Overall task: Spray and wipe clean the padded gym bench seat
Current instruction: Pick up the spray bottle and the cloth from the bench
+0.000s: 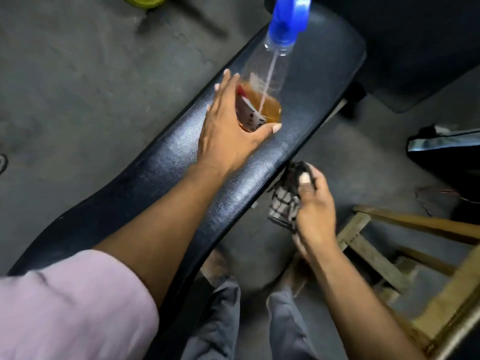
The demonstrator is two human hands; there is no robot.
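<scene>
Lower left of frame: pink sleeve (72, 302) on the left arm, forearm bare, stretched out over the worktop. Bottom centre: grey trousers (223, 323) and two feet on the grey concrete floor (65, 87). Lower right: wooden stool (405, 268), light-coloured frame, standing just beside the person's legs. Padded bench seat (181, 165), black w/ textured shiny cover, runs diagonally from lower left to upper right; this is the worktop. Right hand (311, 206), centre-right of frame, just off the seat's right edge, is closed round a bunched black-and-white checked cloth (284, 201), thumb pressed on top; cloth hangs beside the seat edge, can't tell if it touches. Left hand (231, 126), mid-frame over the seat, fingers spread, wraps the lower part of the spray bottle (262, 94) – thumb on near side, fingers on far side. Bottle is clear plastic w/ amber liquid in the bottom part, red/white label, dip tube visible inside, blue trigger head (291, 19) at upper centre, cut off by top edge. Bottle base is at the seat surface toward the far end. Far right: a dark bag (446, 152) on the floor. Upper left: yellow-green object (144, 0), mostly out of frame.
</scene>
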